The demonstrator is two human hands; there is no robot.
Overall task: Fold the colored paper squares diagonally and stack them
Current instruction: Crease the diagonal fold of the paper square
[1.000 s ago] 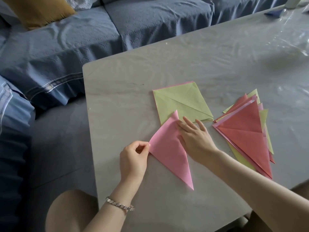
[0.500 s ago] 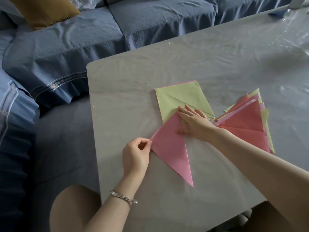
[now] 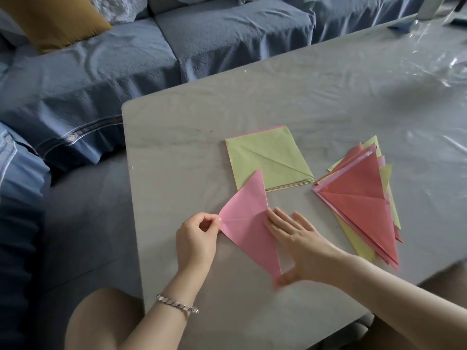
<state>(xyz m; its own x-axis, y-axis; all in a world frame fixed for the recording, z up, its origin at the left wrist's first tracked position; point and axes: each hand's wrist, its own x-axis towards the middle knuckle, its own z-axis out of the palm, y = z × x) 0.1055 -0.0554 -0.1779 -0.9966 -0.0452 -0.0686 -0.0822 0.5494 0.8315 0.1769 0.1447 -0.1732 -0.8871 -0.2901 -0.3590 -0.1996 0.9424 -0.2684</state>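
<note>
While the left hand [image 3: 195,238] pinches the pink folded paper triangle [image 3: 247,223] on the table [image 3: 177,137] and the spread right hand [image 3: 295,238] presses it, the red-topped triangle stack [image 3: 361,198] seems partly built; green-topped paper squares [image 3: 267,157] remain.

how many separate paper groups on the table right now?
3: the pink triangle near the front edge, pinched by the left hand; the green-topped square stack behind it; the folded-triangle pile at right. Sheets inside the piles can't be counted.
</note>
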